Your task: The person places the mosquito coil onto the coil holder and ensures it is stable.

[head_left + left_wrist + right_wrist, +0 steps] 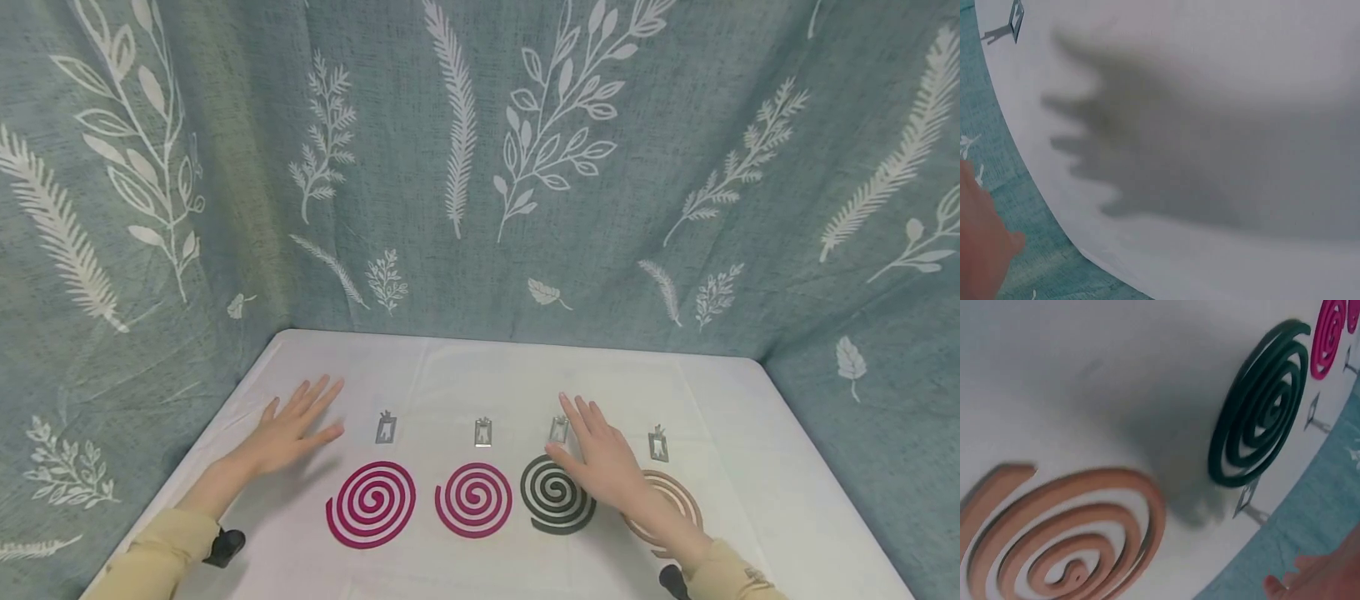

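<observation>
My left hand (288, 435) hovers with spread fingers over the left of the white table, holding nothing. A flat metal coil stand (386, 428) lies to its right. Below that are a magenta mosquito coil (411, 497) and a second magenta coil (508, 497). My right hand (606, 462), fingers extended and holding nothing, is above the table, partly covering a dark green coil (562, 528) and a metal stand (557, 429). Under the right wrist lies a tan coil (1155, 515), partly hidden in the head view. In the left wrist view, the left hand (982, 244) shows at the lower left.
More metal stands lie in the row, one above the second magenta coil (483, 432) and another above the tan coil (658, 444). Blue-green curtain (390, 192) with white leaf prints surrounds the white tabletop (465, 358) at back and sides.
</observation>
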`<state>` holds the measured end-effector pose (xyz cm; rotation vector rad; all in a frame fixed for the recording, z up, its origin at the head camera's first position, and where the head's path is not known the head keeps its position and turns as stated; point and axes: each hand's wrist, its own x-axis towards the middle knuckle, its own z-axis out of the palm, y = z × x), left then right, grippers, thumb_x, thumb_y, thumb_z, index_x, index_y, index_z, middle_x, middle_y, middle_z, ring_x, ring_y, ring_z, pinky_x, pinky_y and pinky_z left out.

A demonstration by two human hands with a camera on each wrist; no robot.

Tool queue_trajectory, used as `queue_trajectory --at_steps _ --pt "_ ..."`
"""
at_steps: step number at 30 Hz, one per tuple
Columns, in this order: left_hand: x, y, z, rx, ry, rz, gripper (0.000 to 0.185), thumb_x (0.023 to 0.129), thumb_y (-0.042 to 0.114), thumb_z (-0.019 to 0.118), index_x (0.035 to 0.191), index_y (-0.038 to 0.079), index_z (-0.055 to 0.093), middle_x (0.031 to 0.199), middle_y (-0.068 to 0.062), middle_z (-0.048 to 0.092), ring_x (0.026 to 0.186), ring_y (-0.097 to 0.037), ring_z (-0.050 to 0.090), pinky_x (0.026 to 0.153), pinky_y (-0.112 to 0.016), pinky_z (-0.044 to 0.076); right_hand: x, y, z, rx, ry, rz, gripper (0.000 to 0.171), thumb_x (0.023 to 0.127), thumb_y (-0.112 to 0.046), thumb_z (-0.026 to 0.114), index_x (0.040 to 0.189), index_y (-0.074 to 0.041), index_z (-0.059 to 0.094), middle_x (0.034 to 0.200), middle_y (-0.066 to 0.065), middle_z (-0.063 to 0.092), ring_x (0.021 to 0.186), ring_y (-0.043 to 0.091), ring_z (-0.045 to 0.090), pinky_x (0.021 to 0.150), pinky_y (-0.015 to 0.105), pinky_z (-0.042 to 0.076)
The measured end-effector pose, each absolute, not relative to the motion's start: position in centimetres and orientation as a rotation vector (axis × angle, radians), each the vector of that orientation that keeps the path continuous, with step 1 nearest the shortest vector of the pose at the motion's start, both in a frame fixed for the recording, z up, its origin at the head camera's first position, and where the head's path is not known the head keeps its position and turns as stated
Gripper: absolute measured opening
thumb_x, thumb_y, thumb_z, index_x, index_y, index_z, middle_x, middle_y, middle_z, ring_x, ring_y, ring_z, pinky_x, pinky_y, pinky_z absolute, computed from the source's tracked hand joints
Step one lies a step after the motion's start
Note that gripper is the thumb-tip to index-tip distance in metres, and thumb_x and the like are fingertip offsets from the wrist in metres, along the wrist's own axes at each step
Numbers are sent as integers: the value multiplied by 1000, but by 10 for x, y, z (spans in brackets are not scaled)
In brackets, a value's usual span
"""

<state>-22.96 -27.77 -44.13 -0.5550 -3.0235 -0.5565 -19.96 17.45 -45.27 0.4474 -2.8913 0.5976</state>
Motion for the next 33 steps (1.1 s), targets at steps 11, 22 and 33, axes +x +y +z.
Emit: queue_trajectory --at_steps 11,22,33 --pt "-230 -269 -445 -579 -3046 -582 71 86 50 48 144 23 16 148 -14 16 133 -41 11 98 -64 6 -199 142 -462 576 -2932 696 75 85 -58 44 144 -22 16 144 10 28 132 29 24 101 50 28" --pt "-230 -266 -442 -660 -3042 -646 72 82 50 56 140 17 30 143 -18 28 128 -43 24 93 -65 22 -197 109 -469 737 -2972 697 73 85 -55 47 142 -16 23 140 13 35 128 29 32 100 46 33" --pt "-231 -264 -447 -815 -2983 -902 64 79 35 66 131 5 45 131 -17 46 120 -40 39 95 -54 33 -195 76 -479 892 -2957 704 69 84 -49 53 139 -13 31 135 4 43 125 21 38 101 36 34"
